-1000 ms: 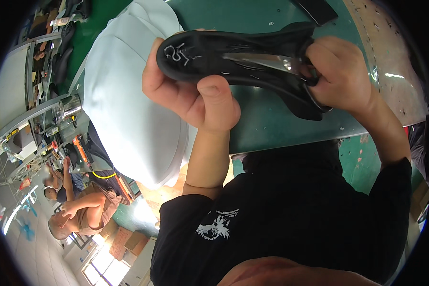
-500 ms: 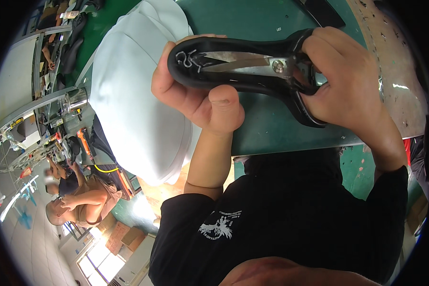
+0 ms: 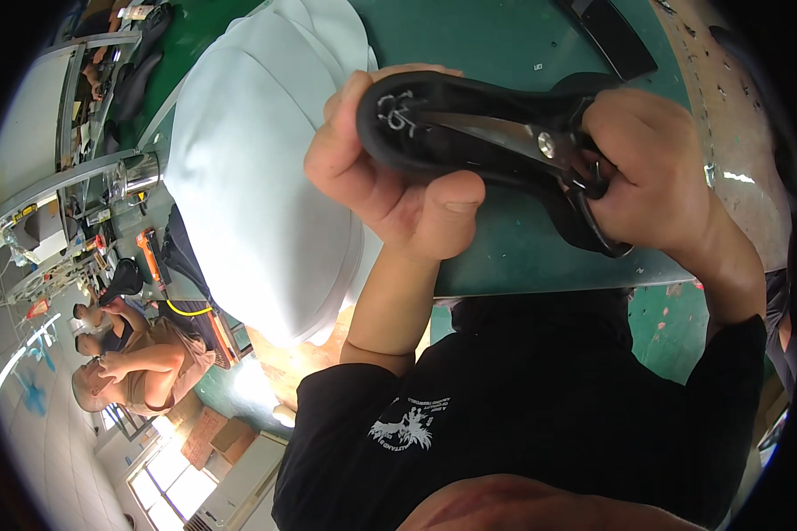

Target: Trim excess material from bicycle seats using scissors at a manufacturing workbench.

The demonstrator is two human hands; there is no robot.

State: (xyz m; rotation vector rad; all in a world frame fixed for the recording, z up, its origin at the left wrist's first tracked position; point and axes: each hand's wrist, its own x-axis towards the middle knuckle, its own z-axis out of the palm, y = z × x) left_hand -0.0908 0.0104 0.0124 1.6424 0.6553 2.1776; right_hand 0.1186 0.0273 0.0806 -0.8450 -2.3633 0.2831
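A black bicycle saddle (image 3: 505,170) is held up over the green table, hollow side facing me. Its rounded narrow end, with white scrawled marks inside, lies in my left hand (image 3: 398,190), the thumb along the near edge and fingers wrapped round the far side. My right hand (image 3: 651,168) is closed round the handles of metal scissors (image 3: 545,144) at the saddle's wide end. The blades reach along the hollow toward the narrow end; their tips are hard to make out against the black.
A pile of pale white padded pieces (image 3: 257,177) stands left of my left arm. On the green table (image 3: 505,257) a dark flat object (image 3: 611,35) lies at the far right. Further left are an orange-handled tool (image 3: 150,257), metal frames and seated people (image 3: 146,363).
Both hands have shifted right and slightly nearer with the saddle and scissors. The scissors now slope more down toward the right.
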